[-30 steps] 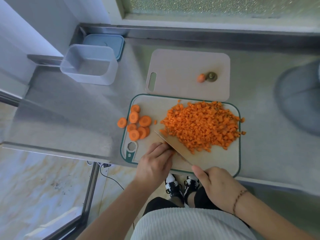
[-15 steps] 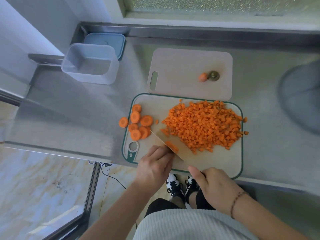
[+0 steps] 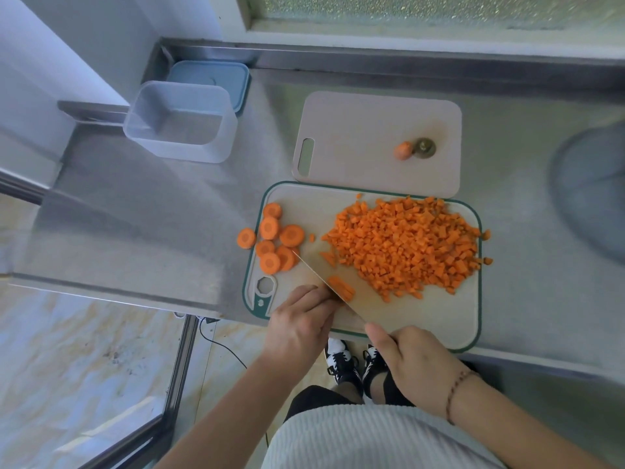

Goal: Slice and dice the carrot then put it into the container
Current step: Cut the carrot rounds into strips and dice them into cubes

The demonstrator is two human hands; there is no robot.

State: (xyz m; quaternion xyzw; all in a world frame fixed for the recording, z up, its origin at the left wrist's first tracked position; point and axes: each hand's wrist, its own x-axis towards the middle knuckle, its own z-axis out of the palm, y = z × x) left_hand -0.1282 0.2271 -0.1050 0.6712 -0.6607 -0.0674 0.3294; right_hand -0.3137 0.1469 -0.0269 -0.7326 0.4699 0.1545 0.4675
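Right hand (image 3: 416, 363) apparently grips knife (image 3: 324, 282) slicing carrot strips (image 3: 341, 287).

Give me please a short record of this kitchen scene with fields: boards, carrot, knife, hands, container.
boards: green-rimmed board near the person; plain board behind it
carrot: diced pile on the green-rimmed board; round slices at its left end, one on the counter; strips at the blade; end pieces on the plain board
knife: blade set diagonally
hands: right hand grips the knife; left hand rests by the strips
container: container empty, lid behind it
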